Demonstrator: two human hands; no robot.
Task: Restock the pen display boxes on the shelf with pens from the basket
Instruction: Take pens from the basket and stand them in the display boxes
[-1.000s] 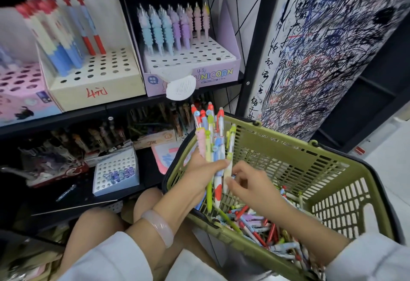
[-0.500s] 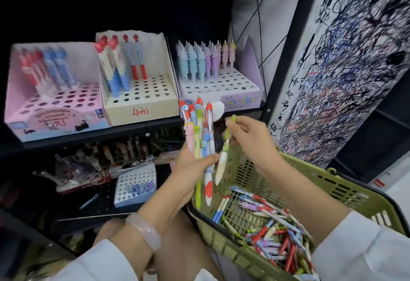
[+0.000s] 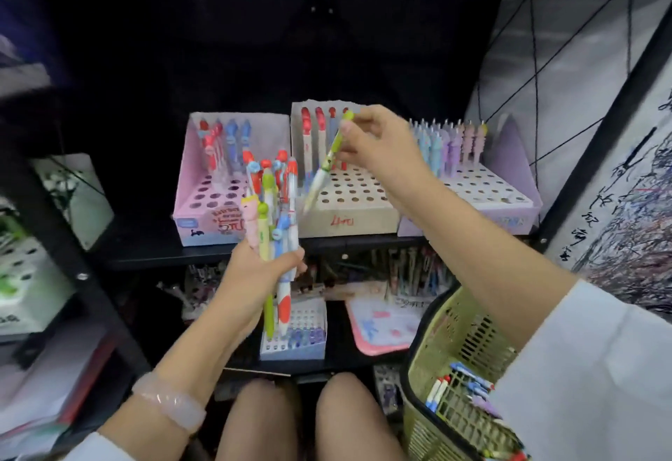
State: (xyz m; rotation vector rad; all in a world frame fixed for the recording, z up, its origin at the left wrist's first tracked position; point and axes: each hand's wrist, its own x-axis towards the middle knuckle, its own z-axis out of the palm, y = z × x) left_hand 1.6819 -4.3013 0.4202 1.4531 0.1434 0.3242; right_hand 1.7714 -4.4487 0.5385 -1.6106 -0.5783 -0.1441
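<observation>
Restocking is at the placing step: the right hand [image 3: 378, 140] is pinching a single green pen [image 3: 325, 164] near its top end, between thumb and fingertips, and is holding it tilted over the cream box [image 3: 349, 220] in the middle of the shelf [image 3: 152, 253]. The tip of that pen is hanging above the front left of the hole grid, not yet in a hole; motion blur makes it hard to say which hole it is pointing at. The left hand [image 3: 254, 275] is gripping a bundle of pens [image 3: 276, 213] upright, fingers wrapped round their lower halves, in front of the gap between the pink box [image 3: 203, 220] and the cream one. The green basket [image 3: 454, 344] is sitting at lower right, beside the person's knees, with loose pens lying on its floor.

All three boxes are showing many free holes, with pens standing only in their back rows, so the job looks far from finished. The purple box [image 3: 509, 206] on the right is partly hidden by the right forearm.

The next move is calling for the tilted pen to be brought upright, its tip lined up over one free hole and pushed straight down. Whether a green pen belongs with the red and blue ones in the cream box is a judgement worth checking first.
</observation>
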